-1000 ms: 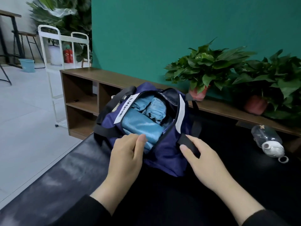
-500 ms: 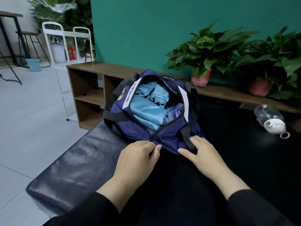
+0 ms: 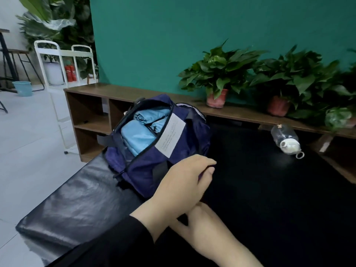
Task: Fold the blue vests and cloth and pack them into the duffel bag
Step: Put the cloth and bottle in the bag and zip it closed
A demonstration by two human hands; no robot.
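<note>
The navy duffel bag (image 3: 146,170) lies on the black padded table (image 3: 63,205), turned so that its unzipped opening faces left. A white label shows on its upper side. Folded light blue vests and cloth (image 3: 138,135) fill the opening. My left hand (image 3: 183,182) reaches across and grips the bag's near right corner, with purple fabric pinched between thumb and fingers. My right hand (image 3: 192,218) lies under my left wrist beside the bag. It is mostly hidden, so I cannot make out its fingers.
A clear water bottle (image 3: 287,139) with a white cap lies on the table at the right. Behind the table runs a low wooden shelf (image 3: 115,93) with potted plants (image 3: 217,74). A white cart (image 3: 63,54) stands on the tiled floor to the left.
The bag has been turned so its opening now faces left. My left hand has crossed over to the bag's right corner, and my right hand has slipped under my left wrist.
</note>
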